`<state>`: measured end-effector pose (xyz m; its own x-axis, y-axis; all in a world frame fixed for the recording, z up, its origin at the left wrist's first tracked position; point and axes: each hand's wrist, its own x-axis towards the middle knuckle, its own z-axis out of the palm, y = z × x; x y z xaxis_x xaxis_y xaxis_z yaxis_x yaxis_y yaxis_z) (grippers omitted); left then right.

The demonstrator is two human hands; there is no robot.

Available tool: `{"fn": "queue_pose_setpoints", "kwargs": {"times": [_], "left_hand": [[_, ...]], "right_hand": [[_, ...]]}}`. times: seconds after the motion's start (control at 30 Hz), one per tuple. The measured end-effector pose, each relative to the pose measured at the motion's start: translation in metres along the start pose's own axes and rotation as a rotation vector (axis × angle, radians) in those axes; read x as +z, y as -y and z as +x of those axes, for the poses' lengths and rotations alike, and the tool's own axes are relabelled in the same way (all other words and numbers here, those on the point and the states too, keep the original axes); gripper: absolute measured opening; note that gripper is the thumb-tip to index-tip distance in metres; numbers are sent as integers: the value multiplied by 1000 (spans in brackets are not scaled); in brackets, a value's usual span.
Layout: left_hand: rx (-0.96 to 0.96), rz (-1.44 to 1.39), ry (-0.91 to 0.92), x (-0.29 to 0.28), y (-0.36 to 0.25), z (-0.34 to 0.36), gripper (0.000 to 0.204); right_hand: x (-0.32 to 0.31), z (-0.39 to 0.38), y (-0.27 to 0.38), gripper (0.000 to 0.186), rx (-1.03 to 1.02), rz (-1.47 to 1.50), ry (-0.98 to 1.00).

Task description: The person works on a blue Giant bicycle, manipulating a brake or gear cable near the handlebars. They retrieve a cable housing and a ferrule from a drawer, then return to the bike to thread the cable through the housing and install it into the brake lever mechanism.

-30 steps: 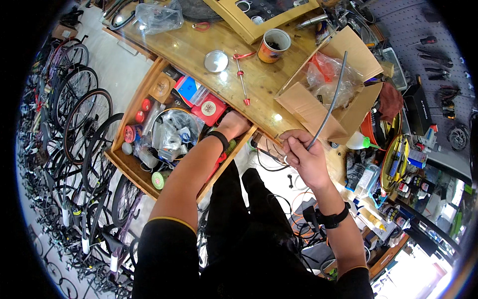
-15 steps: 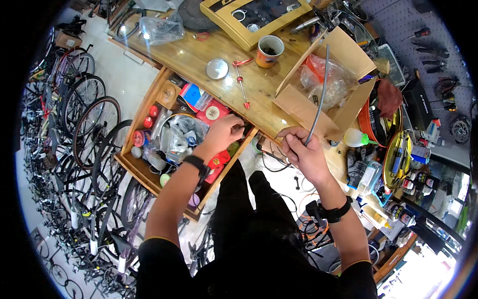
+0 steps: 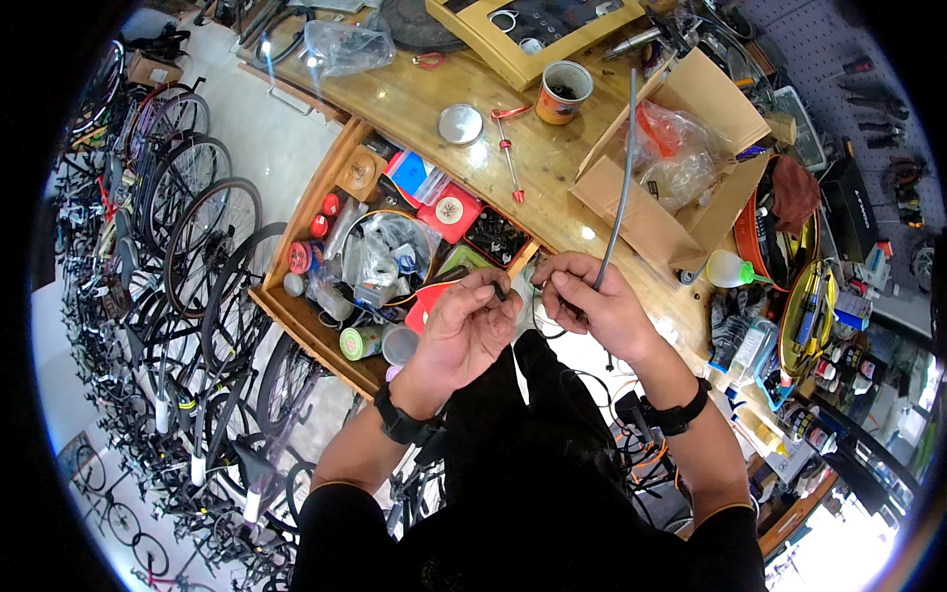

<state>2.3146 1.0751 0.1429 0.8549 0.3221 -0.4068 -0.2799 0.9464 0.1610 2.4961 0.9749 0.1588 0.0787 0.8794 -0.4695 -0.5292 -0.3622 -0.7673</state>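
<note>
The left hand (image 3: 469,331) is raised over the right-hand side of the open wooden drawer (image 3: 296,331), thumb and forefinger together on a short black piece (image 3: 499,292); its other fingers are loosely curled. The right hand (image 3: 597,308) is just beside it, off the near edge of the yellowish wooden bench (image 3: 424,109), its fingers closed around a long, slim grey tube (image 3: 623,178). The tube rises out of that grip, crosses the bench's near edge and passes in front of the open brown cardboard box (image 3: 631,212). Whether the right thumb and forefinger also pinch something at their tips cannot be told. The two hands are near each other but apart. Good handling here probably means gripping the black piece by its very edge, so that more of it shows, and holding it above the drawer rather than past its side, where a slip would likely send it to the floor. The tube looks best held close to its working end, since its long upper part could sway and brush the box. Steadying both wrists should help with so small a piece. The tray of small black parts (image 3: 495,235) sits in the drawer's corner nearest the bench, within easy reach.
</note>
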Motion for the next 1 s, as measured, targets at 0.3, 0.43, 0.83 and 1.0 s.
{"fn": "queue_pose_setpoints", "kwargs": {"times": [0.3, 0.43, 0.83, 1.0], "left_hand": [[-71, -29, -50, 9, 4, 1, 18], [-78, 7, -97, 12, 6, 1, 19], [-108, -12, -89, 12, 7, 2, 21], [80, 375, -139, 22, 10, -1, 17]], "right_hand": [[3, -4, 0, 23, 15, 16, 27], [3, -6, 0, 23, 13, 10, 18], [3, -9, -1, 27, 21, -46, -6], [5, -10, -2, 31, 22, -1, -7]]}}
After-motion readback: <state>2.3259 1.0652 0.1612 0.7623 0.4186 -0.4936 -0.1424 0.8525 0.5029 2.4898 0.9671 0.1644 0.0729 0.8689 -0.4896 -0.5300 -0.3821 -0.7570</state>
